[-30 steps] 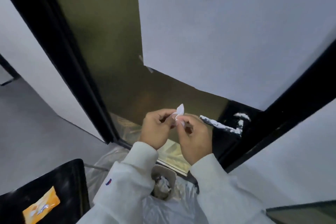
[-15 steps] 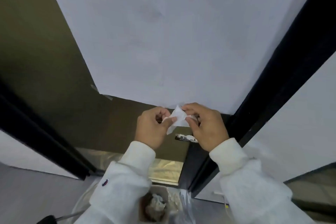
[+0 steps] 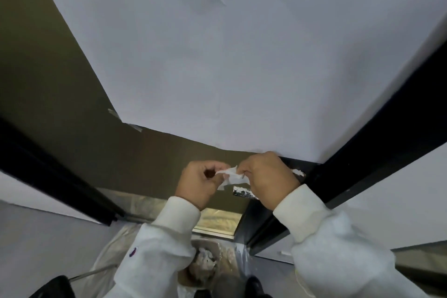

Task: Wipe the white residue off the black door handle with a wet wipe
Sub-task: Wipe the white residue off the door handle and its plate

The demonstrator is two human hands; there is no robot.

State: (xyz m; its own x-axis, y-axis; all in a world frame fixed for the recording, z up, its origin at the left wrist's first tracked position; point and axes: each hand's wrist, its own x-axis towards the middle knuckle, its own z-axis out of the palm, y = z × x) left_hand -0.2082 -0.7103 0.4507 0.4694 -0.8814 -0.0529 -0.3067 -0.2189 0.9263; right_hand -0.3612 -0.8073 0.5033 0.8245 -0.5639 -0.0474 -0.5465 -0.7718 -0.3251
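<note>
- While both hands pinch it, the wet wipe (image 3: 231, 175) hangs between left hand (image 3: 202, 182) and right hand (image 3: 267, 178).
- Just below it, the door handle (image 3: 244, 193) shows white residue (image 3: 298, 173).

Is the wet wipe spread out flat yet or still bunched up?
Still bunched up. The wet wipe is a crumpled wad pinched between the left hand and right hand, with only a small corner hanging loose.
</note>
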